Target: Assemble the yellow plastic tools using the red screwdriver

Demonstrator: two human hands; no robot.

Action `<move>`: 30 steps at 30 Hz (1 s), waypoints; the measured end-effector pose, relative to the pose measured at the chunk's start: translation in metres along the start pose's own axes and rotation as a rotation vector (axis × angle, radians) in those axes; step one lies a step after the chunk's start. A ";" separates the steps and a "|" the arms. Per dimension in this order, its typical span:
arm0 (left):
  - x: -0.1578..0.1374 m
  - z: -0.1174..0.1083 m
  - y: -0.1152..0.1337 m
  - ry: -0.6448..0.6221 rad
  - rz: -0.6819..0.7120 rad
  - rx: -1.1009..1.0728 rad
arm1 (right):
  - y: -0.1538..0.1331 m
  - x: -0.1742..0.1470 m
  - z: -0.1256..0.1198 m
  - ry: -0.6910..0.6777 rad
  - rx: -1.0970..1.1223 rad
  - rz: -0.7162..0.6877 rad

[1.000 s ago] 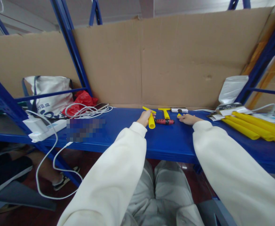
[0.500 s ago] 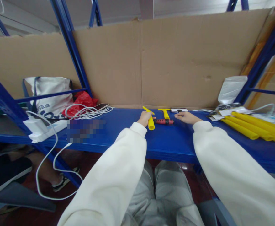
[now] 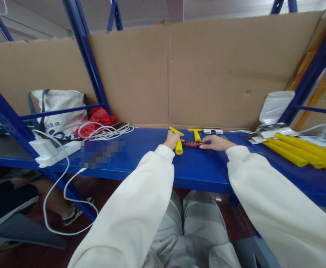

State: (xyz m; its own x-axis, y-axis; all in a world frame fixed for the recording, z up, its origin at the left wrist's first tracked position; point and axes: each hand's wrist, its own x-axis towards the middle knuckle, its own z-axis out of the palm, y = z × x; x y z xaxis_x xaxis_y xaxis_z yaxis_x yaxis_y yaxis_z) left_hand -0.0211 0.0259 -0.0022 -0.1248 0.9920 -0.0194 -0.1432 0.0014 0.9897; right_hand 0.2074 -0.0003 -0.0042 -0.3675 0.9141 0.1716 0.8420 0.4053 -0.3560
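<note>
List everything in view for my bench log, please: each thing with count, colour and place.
shelf: one, blue, across the middle
cardboard: brown, behind the shelf
yellow tool: one, in left hand
red-and-black tool: one, centre, touched by right hand
yellow T-piece: one, behind it
yellow tubes: several, right
tote bag: one, white, left
red bag: one, left
power strip: one, white, left edge
left hand: closed on yellow tool
right hand: fingertips on red-and-black tool
</note>
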 end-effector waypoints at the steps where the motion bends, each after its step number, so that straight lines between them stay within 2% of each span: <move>1: 0.000 0.000 0.000 -0.002 0.002 0.003 | 0.001 0.000 0.000 0.009 0.010 -0.005; 4: 0.001 0.000 -0.001 -0.008 0.005 0.007 | 0.001 -0.001 -0.003 0.036 0.058 0.005; 7: 0.001 0.000 -0.001 -0.004 0.010 -0.011 | 0.000 -0.001 -0.006 0.143 0.161 0.035; 12: -0.005 0.001 0.001 0.021 0.006 -0.046 | -0.003 -0.001 -0.010 0.285 0.561 0.100; 16: -0.007 -0.001 0.002 0.021 0.018 0.009 | -0.007 -0.004 -0.014 0.459 0.732 0.151; 21: -0.006 -0.001 0.001 0.018 0.055 0.118 | -0.003 -0.003 -0.017 0.698 0.826 0.200; 26: -0.006 0.000 -0.002 0.004 0.091 0.196 | 0.017 0.004 -0.019 0.940 0.836 0.212; 30: -0.004 0.000 -0.004 -0.041 0.074 0.232 | 0.030 0.007 -0.020 0.996 0.797 0.235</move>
State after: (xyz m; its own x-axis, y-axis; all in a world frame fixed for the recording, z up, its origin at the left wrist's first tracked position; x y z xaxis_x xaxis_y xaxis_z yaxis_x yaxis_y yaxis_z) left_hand -0.0203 0.0219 -0.0058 -0.0863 0.9947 0.0558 0.0951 -0.0475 0.9943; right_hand 0.2382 0.0177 0.0049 0.4966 0.6999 0.5134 0.2539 0.4484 -0.8570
